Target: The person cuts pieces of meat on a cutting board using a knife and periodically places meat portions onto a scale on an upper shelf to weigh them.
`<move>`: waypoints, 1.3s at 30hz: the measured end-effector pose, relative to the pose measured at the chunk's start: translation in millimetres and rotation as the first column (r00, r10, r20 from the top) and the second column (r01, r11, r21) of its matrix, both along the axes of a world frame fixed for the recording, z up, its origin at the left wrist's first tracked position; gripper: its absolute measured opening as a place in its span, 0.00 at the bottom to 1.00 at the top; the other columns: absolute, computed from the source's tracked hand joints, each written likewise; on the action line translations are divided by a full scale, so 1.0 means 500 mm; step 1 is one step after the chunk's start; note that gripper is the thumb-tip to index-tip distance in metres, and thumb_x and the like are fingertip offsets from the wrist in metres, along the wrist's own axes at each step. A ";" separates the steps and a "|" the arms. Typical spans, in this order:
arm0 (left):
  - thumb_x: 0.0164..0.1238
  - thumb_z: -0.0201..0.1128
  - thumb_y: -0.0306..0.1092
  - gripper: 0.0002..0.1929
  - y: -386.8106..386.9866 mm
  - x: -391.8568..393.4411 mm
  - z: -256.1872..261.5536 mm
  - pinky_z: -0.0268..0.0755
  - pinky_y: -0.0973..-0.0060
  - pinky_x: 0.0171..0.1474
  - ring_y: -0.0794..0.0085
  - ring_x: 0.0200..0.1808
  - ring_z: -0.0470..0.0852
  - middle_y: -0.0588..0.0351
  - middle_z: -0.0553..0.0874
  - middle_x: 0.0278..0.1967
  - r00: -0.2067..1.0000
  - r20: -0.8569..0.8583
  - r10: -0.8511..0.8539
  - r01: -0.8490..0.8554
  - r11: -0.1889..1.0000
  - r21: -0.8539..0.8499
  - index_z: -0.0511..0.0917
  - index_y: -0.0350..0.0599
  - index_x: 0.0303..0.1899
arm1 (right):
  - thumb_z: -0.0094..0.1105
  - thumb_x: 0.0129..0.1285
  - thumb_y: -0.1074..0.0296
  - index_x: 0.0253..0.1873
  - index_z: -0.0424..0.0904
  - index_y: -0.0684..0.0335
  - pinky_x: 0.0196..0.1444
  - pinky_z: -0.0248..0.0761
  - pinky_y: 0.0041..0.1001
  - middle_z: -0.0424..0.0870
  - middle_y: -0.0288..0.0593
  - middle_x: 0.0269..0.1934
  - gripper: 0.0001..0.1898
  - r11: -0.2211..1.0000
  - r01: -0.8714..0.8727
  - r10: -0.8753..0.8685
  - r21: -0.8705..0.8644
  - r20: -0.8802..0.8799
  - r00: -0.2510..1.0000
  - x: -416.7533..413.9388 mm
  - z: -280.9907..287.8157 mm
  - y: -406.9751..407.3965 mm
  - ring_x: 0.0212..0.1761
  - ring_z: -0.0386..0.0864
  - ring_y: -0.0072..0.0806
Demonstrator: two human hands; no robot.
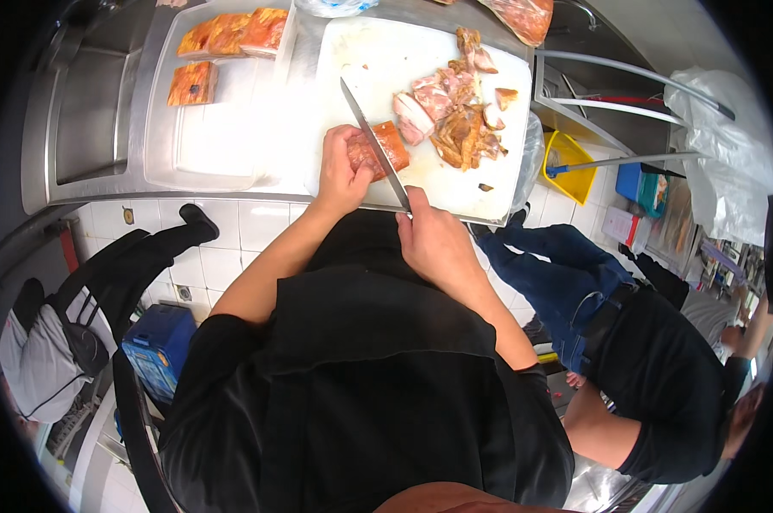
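Note:
My left hand (345,170) grips the near left side of a reddish-brown block of cooked meat (391,144) on a white cutting board (373,58). A long knife (375,142) is in my right hand (434,234), which closes around the handle at the board's front edge. The blade lies across the top of the block, its tip pointing away and to the left; whether it has cut in cannot be told. Right of the block, trimmed meat pieces and browned scraps (463,125) are heaped. A small dark scrap (485,187) lies near the board's front right corner.
Left of the board stands a translucent plastic tub (226,122) with several browned meat blocks (232,35). A steel sink (95,115) lies farther left. Bagged meat (521,16) sits beyond the board. A person in jeans (547,269) stands close on my right, near a yellow bin (572,170).

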State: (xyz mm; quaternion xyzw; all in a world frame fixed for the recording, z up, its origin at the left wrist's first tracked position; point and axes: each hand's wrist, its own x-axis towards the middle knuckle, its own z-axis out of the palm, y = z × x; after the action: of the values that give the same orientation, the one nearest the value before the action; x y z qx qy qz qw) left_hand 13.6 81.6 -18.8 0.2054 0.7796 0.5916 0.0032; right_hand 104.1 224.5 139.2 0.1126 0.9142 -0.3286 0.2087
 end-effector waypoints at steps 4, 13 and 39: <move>0.53 0.58 0.23 0.25 -0.003 0.000 0.005 0.67 0.59 0.63 0.47 0.55 0.74 0.39 0.73 0.53 0.999 0.047 -0.006 0.006 1.000 0.015 0.68 0.32 0.56 | 0.56 0.69 0.68 0.58 0.68 0.71 0.38 0.75 0.55 0.83 0.66 0.28 0.17 1.000 -0.014 0.015 0.014 -0.025 1.000 0.003 -0.001 0.002 0.32 0.82 0.64; 0.33 0.64 0.16 0.53 -0.054 -0.156 0.188 0.52 0.56 0.78 0.48 0.79 0.56 0.49 0.62 0.76 0.639 0.148 -0.755 0.612 0.382 -0.692 0.65 0.54 0.74 | 0.56 0.70 0.69 0.60 0.70 0.67 0.40 0.74 0.55 0.83 0.67 0.30 0.17 0.969 0.241 -0.245 -0.046 -0.118 0.962 0.042 0.011 0.070 0.35 0.82 0.66; 0.48 0.78 0.58 0.48 0.020 -0.054 0.177 0.72 0.58 0.61 0.50 0.58 0.78 0.33 0.77 0.55 0.989 0.149 0.020 0.124 0.455 -0.882 0.67 0.29 0.61 | 0.54 0.70 0.66 0.52 0.67 0.71 0.44 0.73 0.57 0.82 0.68 0.31 0.14 0.966 0.143 -0.137 -0.214 0.043 0.990 0.078 -0.084 0.062 0.37 0.81 0.67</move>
State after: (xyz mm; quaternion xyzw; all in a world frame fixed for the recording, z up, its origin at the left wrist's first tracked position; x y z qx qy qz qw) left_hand -13.5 91.9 69.8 0.1558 0.9646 0.1108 0.1815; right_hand 143.0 255.5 97.2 0.1579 0.8598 -0.4385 0.2088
